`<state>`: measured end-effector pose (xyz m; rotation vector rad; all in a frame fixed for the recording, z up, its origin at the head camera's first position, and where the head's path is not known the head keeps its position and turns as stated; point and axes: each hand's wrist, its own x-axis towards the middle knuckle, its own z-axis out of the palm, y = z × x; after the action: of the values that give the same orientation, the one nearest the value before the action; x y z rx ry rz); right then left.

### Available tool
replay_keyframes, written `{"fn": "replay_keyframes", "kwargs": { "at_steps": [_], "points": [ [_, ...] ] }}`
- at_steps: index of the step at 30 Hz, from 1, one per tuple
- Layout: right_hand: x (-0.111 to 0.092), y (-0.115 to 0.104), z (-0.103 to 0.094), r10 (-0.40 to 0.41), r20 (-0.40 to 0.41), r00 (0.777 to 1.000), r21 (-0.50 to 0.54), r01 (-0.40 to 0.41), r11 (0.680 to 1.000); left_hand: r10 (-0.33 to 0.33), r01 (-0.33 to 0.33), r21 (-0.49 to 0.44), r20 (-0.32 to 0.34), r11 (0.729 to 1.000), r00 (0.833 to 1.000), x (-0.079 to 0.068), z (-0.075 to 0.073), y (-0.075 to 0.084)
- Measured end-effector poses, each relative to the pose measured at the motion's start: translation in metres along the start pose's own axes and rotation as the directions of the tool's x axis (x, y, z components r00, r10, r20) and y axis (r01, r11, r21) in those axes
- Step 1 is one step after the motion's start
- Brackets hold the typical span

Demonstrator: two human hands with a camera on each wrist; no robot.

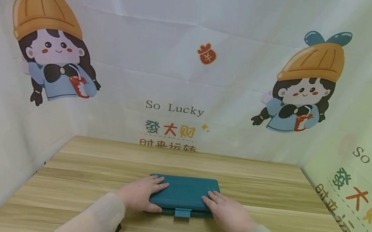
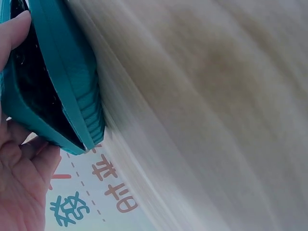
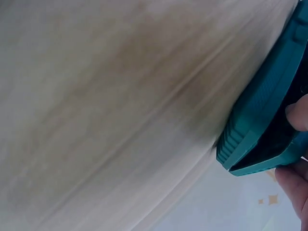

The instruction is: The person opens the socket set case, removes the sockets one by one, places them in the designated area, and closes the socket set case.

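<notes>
Gripping the teal case (image 1: 181, 194) from both ends, the left hand (image 1: 141, 193) and right hand (image 1: 228, 212) each lay fingers over its lid (image 1: 180, 187), with the thumb at the dark gap (image 2: 41, 91) beneath. It sits between them on the wooden table (image 1: 94, 170), its front latch (image 1: 182, 212) midway between the hands.

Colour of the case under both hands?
Teal; the outside of the case shows best in the head view.
</notes>
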<state>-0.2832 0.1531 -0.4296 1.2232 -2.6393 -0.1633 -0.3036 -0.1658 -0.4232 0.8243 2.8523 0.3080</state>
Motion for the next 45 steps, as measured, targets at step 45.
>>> {"fn": "replay_keyframes", "kwargs": {
  "at_steps": [45],
  "points": [
    [0.027,0.039,-0.038,0.267,0.015,0.964,0.524,-0.235,0.818,0.214,-0.218,0.027,0.097,0.976,0.972,-0.053,0.015,0.029]
  ]
}}
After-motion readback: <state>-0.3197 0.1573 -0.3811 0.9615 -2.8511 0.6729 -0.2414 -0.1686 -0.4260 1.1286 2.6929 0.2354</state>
